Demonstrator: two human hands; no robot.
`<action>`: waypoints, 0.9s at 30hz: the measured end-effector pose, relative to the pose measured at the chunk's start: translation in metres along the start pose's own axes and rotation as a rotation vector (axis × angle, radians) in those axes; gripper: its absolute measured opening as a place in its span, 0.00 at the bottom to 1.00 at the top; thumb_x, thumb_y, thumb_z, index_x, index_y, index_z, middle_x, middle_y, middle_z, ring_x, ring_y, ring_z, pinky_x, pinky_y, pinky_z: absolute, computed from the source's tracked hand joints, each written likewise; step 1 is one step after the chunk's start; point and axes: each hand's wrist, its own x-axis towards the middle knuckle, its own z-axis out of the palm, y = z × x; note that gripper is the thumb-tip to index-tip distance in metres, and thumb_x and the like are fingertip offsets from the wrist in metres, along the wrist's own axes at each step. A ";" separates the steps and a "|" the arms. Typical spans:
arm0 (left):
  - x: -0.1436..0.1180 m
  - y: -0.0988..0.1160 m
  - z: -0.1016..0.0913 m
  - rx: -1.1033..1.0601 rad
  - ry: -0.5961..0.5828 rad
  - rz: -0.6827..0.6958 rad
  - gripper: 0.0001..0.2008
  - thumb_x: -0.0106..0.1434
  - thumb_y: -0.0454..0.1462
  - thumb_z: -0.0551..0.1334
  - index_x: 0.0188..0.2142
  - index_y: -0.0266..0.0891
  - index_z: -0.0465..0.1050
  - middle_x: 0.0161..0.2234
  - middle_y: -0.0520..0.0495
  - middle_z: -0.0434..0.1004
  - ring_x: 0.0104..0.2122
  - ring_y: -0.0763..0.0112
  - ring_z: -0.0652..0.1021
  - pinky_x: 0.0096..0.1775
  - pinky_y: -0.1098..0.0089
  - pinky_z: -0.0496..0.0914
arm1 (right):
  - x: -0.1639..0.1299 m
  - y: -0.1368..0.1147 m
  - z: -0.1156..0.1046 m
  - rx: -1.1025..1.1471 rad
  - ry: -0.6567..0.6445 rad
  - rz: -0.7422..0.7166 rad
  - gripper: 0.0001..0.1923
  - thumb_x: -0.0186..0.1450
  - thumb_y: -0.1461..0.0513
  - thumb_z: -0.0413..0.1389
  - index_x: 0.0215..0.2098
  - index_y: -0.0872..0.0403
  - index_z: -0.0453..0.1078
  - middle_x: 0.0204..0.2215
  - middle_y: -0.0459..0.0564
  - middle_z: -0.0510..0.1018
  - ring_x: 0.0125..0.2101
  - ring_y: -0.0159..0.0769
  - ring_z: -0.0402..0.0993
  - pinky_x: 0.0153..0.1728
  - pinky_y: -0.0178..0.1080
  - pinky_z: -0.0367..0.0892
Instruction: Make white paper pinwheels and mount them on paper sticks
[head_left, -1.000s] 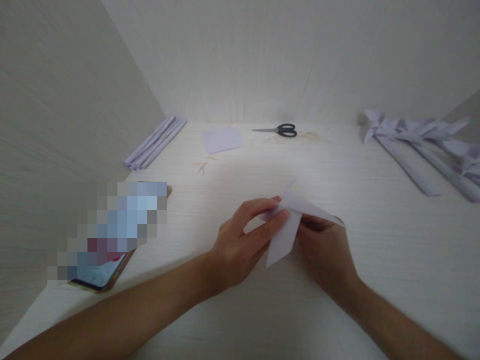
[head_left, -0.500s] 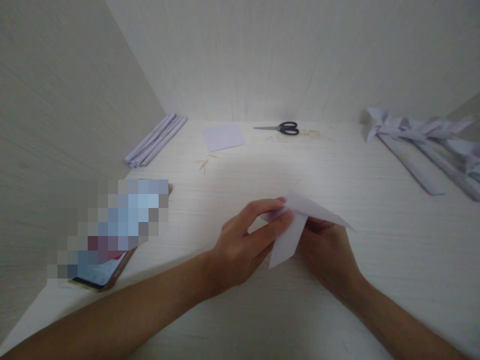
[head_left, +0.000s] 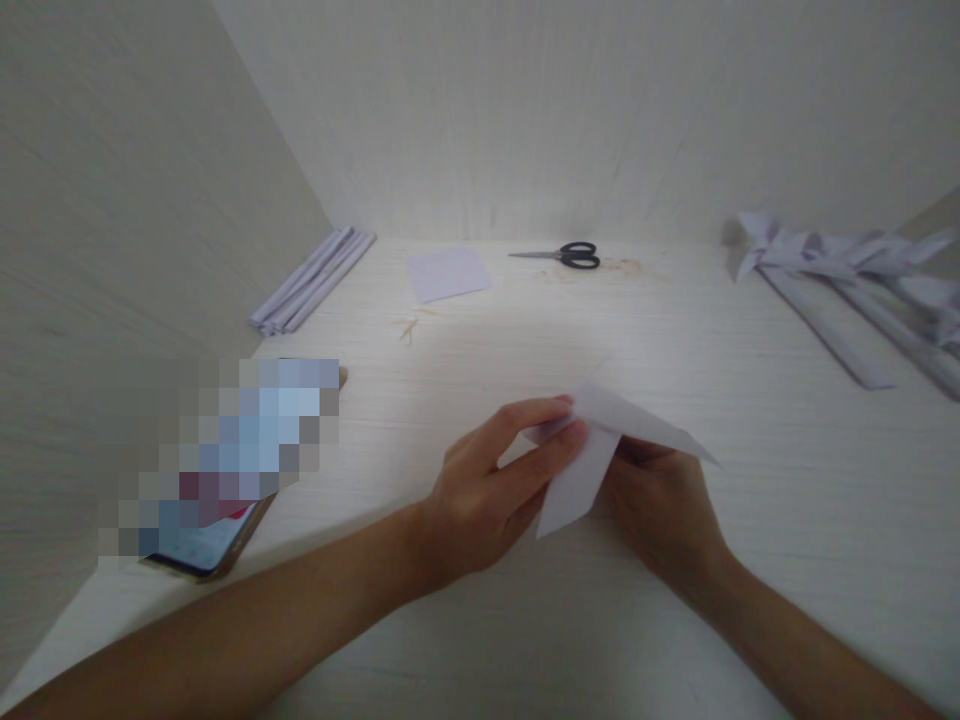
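A white folded paper [head_left: 581, 480] with pointed flaps is held just above the table, between both hands. My left hand [head_left: 487, 480] pinches its left side, with the thumb and fingertips closed on the paper near its centre. Behind the right flap, my right hand [head_left: 660, 500] grips the paper from beneath. The flap covers most of the right fingertips, so their exact hold is hidden. One flap points down towards me and another slants out to the right.
Scissors [head_left: 577, 255] and a square paper sheet [head_left: 448, 275] lie at the back of the white table [head_left: 450, 360]. Rolled paper sticks [head_left: 311, 280] lie at the left, above a phone [head_left: 210, 545]. Paper pinwheel-like pieces on sticks [head_left: 825, 320] lie at the right.
Almost nothing differs. The right flap of the paper has shifted very slightly to the right, and both hands keep their hold.
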 end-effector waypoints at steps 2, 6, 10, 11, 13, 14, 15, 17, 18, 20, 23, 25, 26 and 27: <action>0.000 0.001 0.000 0.004 0.001 -0.008 0.16 0.56 0.29 0.54 0.45 0.36 0.65 0.45 0.40 0.66 0.46 0.67 0.68 0.43 0.67 0.70 | 0.000 0.001 -0.001 -0.056 0.013 -0.038 0.09 0.51 0.68 0.55 0.30 0.55 0.74 0.23 0.46 0.78 0.23 0.35 0.73 0.22 0.35 0.70; 0.001 0.002 -0.002 0.017 0.005 -0.011 0.15 0.56 0.29 0.54 0.44 0.36 0.66 0.45 0.40 0.67 0.45 0.68 0.69 0.43 0.69 0.69 | 0.001 0.000 -0.002 -0.175 0.055 -0.110 0.07 0.51 0.68 0.55 0.28 0.55 0.73 0.22 0.45 0.77 0.22 0.33 0.72 0.20 0.34 0.69; 0.000 0.003 -0.003 0.022 -0.012 -0.023 0.15 0.56 0.29 0.54 0.44 0.35 0.66 0.45 0.39 0.67 0.45 0.69 0.70 0.43 0.70 0.69 | 0.001 -0.002 -0.003 -0.283 0.090 -0.166 0.04 0.51 0.67 0.55 0.25 0.54 0.72 0.17 0.43 0.74 0.18 0.31 0.69 0.18 0.32 0.67; 0.000 0.003 -0.003 0.020 -0.014 -0.026 0.15 0.56 0.29 0.54 0.44 0.35 0.66 0.45 0.39 0.67 0.44 0.69 0.70 0.43 0.70 0.69 | 0.001 -0.001 -0.003 -0.316 0.106 -0.186 0.04 0.51 0.67 0.55 0.23 0.54 0.71 0.15 0.42 0.73 0.17 0.31 0.68 0.16 0.32 0.65; -0.001 0.003 -0.002 0.016 -0.011 -0.028 0.15 0.56 0.29 0.54 0.44 0.34 0.66 0.45 0.39 0.68 0.44 0.69 0.70 0.43 0.71 0.69 | 0.001 0.000 -0.004 -0.374 0.141 -0.243 0.04 0.52 0.66 0.54 0.21 0.54 0.70 0.13 0.42 0.71 0.15 0.31 0.66 0.15 0.33 0.64; -0.001 0.003 -0.002 0.014 -0.009 -0.026 0.15 0.56 0.29 0.54 0.45 0.34 0.66 0.45 0.39 0.68 0.45 0.69 0.70 0.43 0.71 0.69 | 0.001 0.002 -0.005 -0.397 0.156 -0.274 0.04 0.52 0.65 0.54 0.21 0.53 0.70 0.12 0.42 0.71 0.15 0.31 0.66 0.15 0.33 0.64; -0.002 0.003 -0.002 0.009 -0.005 -0.024 0.16 0.56 0.29 0.54 0.45 0.34 0.66 0.45 0.39 0.68 0.45 0.69 0.70 0.43 0.70 0.69 | 0.001 0.003 -0.005 -0.415 0.168 -0.309 0.04 0.52 0.65 0.54 0.21 0.53 0.70 0.13 0.42 0.71 0.16 0.32 0.67 0.16 0.33 0.64; -0.002 0.003 -0.001 0.001 0.003 -0.022 0.16 0.56 0.29 0.54 0.46 0.35 0.65 0.46 0.40 0.67 0.45 0.68 0.70 0.42 0.70 0.69 | 0.001 0.004 -0.006 -0.440 0.189 -0.374 0.04 0.53 0.66 0.53 0.23 0.52 0.70 0.15 0.43 0.72 0.18 0.33 0.68 0.19 0.35 0.66; -0.002 0.003 -0.001 -0.002 0.005 -0.022 0.16 0.57 0.29 0.54 0.46 0.36 0.65 0.46 0.40 0.67 0.45 0.68 0.70 0.42 0.69 0.69 | 0.001 0.004 -0.007 -0.454 0.194 -0.405 0.05 0.53 0.66 0.53 0.23 0.52 0.70 0.16 0.43 0.73 0.19 0.34 0.69 0.20 0.35 0.66; -0.002 0.003 -0.001 -0.005 0.006 -0.028 0.16 0.57 0.30 0.54 0.46 0.36 0.65 0.46 0.40 0.67 0.45 0.68 0.70 0.43 0.69 0.69 | 0.002 0.003 -0.007 -0.494 0.194 -0.470 0.06 0.54 0.66 0.52 0.25 0.51 0.70 0.19 0.44 0.74 0.22 0.35 0.71 0.22 0.36 0.67; -0.001 0.003 -0.002 -0.008 0.008 -0.042 0.16 0.57 0.29 0.54 0.45 0.36 0.65 0.46 0.40 0.68 0.45 0.69 0.70 0.43 0.69 0.69 | 0.002 -0.002 -0.006 -0.580 0.180 -0.549 0.08 0.55 0.67 0.50 0.25 0.51 0.70 0.21 0.46 0.75 0.24 0.37 0.72 0.23 0.36 0.67; -0.001 0.003 -0.002 -0.008 0.005 -0.048 0.16 0.56 0.29 0.54 0.45 0.35 0.66 0.45 0.39 0.68 0.45 0.69 0.69 0.43 0.69 0.69 | 0.002 -0.004 -0.006 -0.622 0.166 -0.588 0.10 0.56 0.68 0.48 0.25 0.51 0.70 0.23 0.47 0.75 0.24 0.37 0.72 0.23 0.36 0.66; 0.000 0.004 -0.002 -0.009 0.002 -0.051 0.15 0.56 0.28 0.54 0.44 0.34 0.66 0.45 0.39 0.68 0.45 0.69 0.69 0.43 0.69 0.69 | 0.001 -0.004 -0.006 -0.635 0.159 -0.604 0.10 0.56 0.68 0.48 0.25 0.51 0.70 0.23 0.48 0.75 0.25 0.37 0.72 0.23 0.35 0.66; 0.000 0.004 -0.002 -0.011 0.000 -0.053 0.15 0.56 0.28 0.54 0.44 0.34 0.66 0.45 0.38 0.68 0.45 0.69 0.69 0.43 0.69 0.69 | 0.001 -0.004 -0.006 -0.642 0.156 -0.618 0.11 0.56 0.69 0.48 0.25 0.51 0.70 0.24 0.48 0.75 0.25 0.37 0.72 0.23 0.35 0.66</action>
